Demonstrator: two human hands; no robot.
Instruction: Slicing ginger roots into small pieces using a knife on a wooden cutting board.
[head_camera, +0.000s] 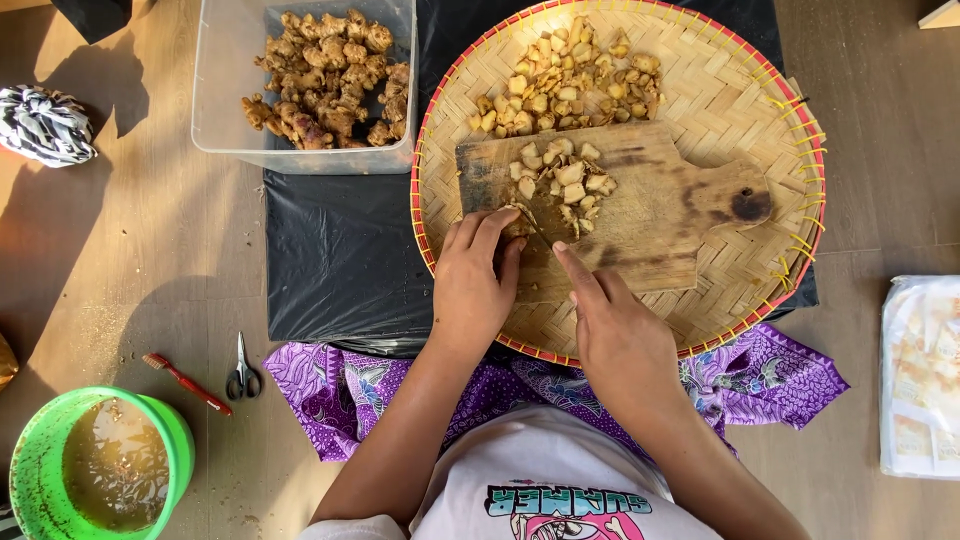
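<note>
A wooden floor, sunlit, carries a black plastic sheet (340, 250) and on it a round woven tray (740, 90) with a wooden cutting board (660, 200). The left hand (472, 285) presses curled fingertips on a ginger piece (517, 222) at the board's near edge — the right hand (615, 330) is closed on a knife (540, 232) just beside it, forefinger along the blade.

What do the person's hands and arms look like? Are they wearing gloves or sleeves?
No gloves. The left hand and right hand are both bare, and I can't see any rings, watch or bracelet. The forearms are bare as well. Near the bottom of the picture, a short white sleeve shows on the left arm. It belongs to a white shirt with a colourful print.
</note>
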